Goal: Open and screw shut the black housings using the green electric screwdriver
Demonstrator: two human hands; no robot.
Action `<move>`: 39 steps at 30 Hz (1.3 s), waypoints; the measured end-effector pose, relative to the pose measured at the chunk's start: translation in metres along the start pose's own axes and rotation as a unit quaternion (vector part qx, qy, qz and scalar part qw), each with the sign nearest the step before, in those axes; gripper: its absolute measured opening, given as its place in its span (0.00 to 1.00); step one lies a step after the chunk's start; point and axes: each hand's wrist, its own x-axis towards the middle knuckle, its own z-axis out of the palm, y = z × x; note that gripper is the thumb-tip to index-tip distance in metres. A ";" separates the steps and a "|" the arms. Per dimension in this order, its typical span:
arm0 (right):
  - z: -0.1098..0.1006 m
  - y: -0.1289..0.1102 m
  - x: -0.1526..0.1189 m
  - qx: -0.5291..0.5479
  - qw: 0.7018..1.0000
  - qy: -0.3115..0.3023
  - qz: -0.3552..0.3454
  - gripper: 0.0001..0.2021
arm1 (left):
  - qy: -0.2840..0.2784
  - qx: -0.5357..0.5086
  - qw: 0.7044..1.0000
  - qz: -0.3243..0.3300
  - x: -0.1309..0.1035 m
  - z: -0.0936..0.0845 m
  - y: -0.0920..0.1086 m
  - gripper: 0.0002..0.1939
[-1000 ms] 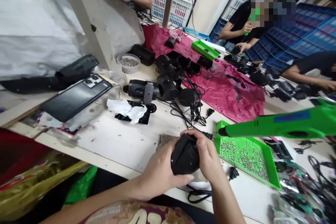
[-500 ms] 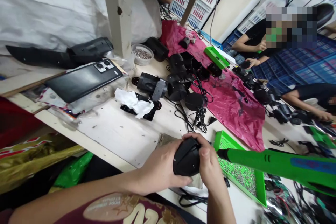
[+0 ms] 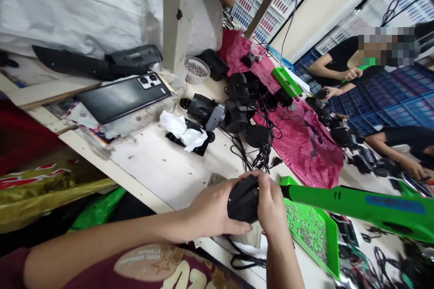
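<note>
A black rounded plastic housing [image 3: 242, 201] is between my two hands, low in the middle of the view. My left hand [image 3: 213, 210] wraps around its left side, with the thumb stretched along the lower edge. On the other side, my right hand [image 3: 271, 205] grips it with the thumb on top. A green electric screwdriver [image 3: 352, 207] extends from the right edge; its black tip end lies close beside my right hand. Below the screwdriver, a green tray [image 3: 334, 246] holds many small screws. A grey block [image 3: 252, 237] is partly hidden under my hands.
Black cylindrical housings [image 3: 206, 112] and cables crowd the table's middle. A phone [image 3: 125, 97] lies at left, near a white post [image 3: 179, 18] and a tub [image 3: 197, 72] of screws. Pink plastic sheet [image 3: 301, 140] covers the far part. Co-workers sit beyond; wires lie at lower right.
The view has shifted, so the table things appear further right. Both hands still hold the black housing, which is turned slightly, and the right thumb sits a little higher.
</note>
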 end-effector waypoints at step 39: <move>-0.003 0.006 -0.006 -0.044 0.999 0.004 -0.018 0.28 | -0.023 -0.023 0.999 0.033 0.005 -0.004 -0.006 0.43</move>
